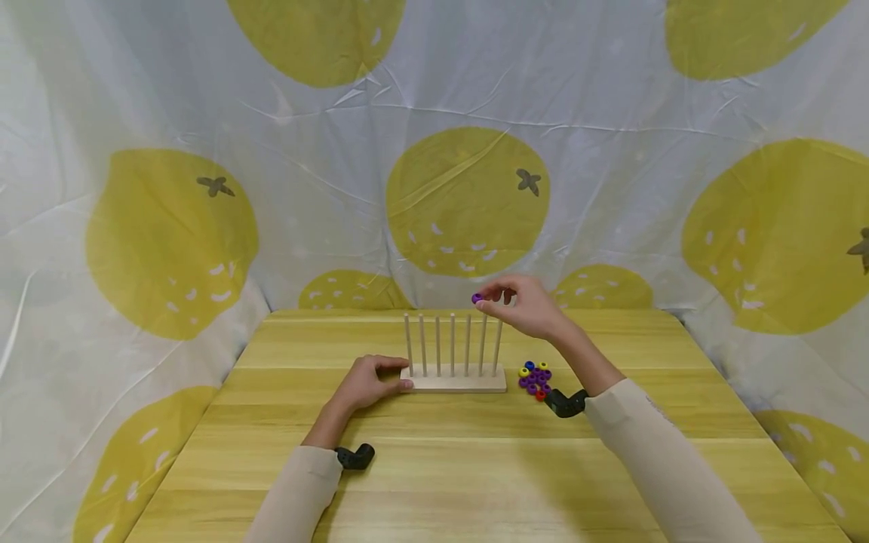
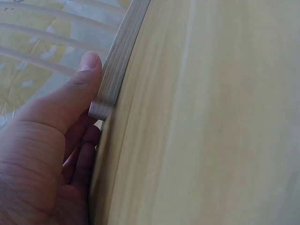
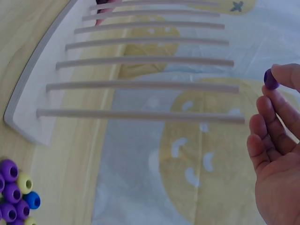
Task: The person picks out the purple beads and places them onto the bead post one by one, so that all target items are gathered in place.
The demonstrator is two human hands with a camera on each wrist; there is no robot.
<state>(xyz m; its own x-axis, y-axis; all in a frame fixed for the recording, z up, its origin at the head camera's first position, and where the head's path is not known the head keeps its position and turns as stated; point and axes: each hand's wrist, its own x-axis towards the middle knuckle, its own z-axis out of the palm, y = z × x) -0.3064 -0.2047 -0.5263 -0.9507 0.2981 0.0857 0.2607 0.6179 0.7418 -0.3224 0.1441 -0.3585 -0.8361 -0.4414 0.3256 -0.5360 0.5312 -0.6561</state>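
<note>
Right hand (image 1: 523, 303) has a purple bead (image 1: 477, 299) pinched in its fingers (image 3: 282, 105), just right of centre, head view. Left hand (image 1: 363, 383) grips the rack (image 1: 455, 383), lower middle: pale wood, seven upright pegs (image 1: 452, 343).

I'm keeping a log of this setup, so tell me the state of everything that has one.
left hand, gripping the stand's left end
right hand, pinching a bead
purple bead, held up, not on a peg
peg stand, upright on the table
pegs, bare
loose beads, clustered beside the stand
lemon-print cloth, creased
</note>
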